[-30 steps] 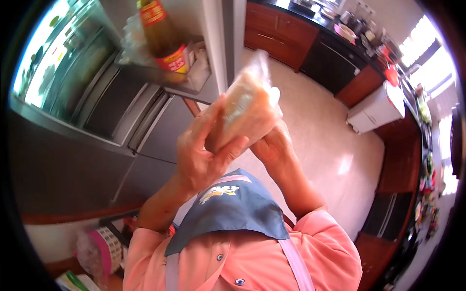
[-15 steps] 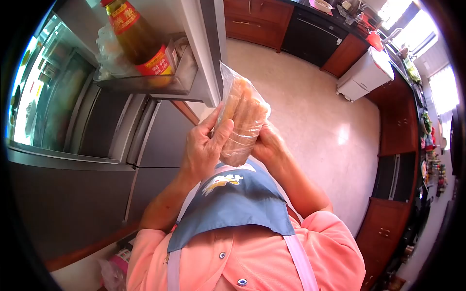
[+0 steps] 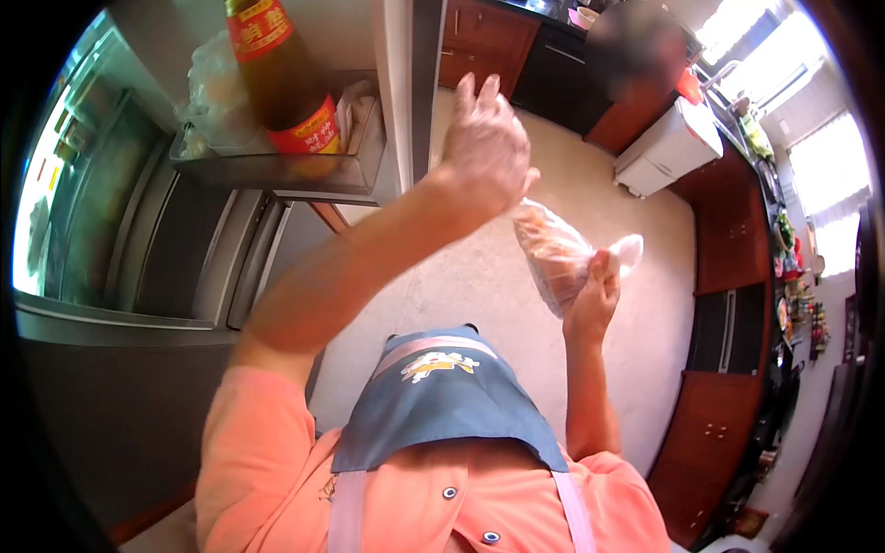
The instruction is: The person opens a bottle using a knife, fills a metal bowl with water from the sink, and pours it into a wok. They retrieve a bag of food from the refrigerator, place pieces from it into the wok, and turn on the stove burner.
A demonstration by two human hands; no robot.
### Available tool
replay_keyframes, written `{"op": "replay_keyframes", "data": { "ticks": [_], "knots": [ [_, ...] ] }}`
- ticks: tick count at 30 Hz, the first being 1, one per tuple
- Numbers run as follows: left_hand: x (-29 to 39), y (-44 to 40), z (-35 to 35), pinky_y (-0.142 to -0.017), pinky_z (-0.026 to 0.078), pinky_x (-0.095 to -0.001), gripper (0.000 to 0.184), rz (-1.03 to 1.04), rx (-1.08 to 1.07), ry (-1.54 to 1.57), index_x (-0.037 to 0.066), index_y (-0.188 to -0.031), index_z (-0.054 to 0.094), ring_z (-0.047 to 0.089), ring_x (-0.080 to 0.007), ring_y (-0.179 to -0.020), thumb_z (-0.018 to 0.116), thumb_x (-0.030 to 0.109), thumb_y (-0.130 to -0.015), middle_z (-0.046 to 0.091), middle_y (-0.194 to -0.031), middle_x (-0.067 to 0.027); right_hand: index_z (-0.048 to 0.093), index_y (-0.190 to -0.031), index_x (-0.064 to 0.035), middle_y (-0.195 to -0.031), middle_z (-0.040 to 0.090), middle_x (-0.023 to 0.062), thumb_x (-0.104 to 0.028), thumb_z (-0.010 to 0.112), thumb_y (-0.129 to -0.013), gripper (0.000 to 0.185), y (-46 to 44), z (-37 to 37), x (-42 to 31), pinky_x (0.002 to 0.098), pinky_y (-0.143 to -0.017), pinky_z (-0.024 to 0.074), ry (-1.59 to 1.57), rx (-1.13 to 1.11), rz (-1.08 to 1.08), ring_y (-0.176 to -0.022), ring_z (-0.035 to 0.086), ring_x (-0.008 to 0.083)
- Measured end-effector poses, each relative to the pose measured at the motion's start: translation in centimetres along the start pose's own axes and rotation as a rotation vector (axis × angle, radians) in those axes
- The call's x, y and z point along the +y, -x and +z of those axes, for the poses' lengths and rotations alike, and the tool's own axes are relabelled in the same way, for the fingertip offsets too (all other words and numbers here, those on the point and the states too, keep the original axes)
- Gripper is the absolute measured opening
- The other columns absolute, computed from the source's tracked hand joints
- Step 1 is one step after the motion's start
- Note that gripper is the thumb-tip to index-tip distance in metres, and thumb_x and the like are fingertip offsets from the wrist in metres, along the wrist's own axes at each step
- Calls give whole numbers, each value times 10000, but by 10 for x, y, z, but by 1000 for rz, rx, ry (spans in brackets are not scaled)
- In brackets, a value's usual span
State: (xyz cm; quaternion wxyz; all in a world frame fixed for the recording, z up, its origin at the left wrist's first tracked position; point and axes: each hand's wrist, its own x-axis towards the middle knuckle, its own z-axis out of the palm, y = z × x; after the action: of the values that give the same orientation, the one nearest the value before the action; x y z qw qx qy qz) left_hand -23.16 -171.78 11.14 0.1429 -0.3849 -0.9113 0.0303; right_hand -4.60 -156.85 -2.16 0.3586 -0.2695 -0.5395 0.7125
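Note:
My right hand [image 3: 595, 293] is closed round the gathered end of a clear plastic bag [image 3: 553, 253], out over the floor to the right of my apron. Long, tan pieces of food show through the plastic; their exact kind is unclear. Raised in front of the open refrigerator door, my left hand [image 3: 489, 143] has its fingers stretched out, slightly smeared by motion. It is just above the bag's upper end, and whether it touches the plastic cannot be made out.
On the left the refrigerator [image 3: 101, 212] is open. Its door shelf [image 3: 267, 175] holds a tall sauce bottle [image 3: 286, 83] and a whitish plastic bag [image 3: 217, 97]. A white wheeled cabinet [image 3: 668, 147] stands near the far counter. Wooden cabinets [image 3: 705, 442] line the right side.
My left hand has let go of the bag and risen upward and forward. My right hand has carried the bag to the right, now gripping its gathered end.

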Motion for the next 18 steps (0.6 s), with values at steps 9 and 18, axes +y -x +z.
{"op": "replay_keyframes", "data": {
  "ticks": [9,18],
  "knots": [
    [-57,-102,86,-1247,122,-612,613,-20,-502,-802,58,-1501,526,323,-400,-1509,587,403,-999,473,-1584,-135,631,-1067,-13,-947,613,12,-324,615,-1070,311,-14,-71,59,278,-802,495,245,-66,15,-883,561,114],
    [-3,138,-12,-1211,280,-524,489,-93,-55,-693,-65,-1168,728,586,-390,-1254,579,357,-969,710,-1207,-231,620,-1101,-3,-976,636,41,-353,585,-1082,353,-40,-31,56,293,-815,532,160,-322,40,-892,606,126]
  ]
}}
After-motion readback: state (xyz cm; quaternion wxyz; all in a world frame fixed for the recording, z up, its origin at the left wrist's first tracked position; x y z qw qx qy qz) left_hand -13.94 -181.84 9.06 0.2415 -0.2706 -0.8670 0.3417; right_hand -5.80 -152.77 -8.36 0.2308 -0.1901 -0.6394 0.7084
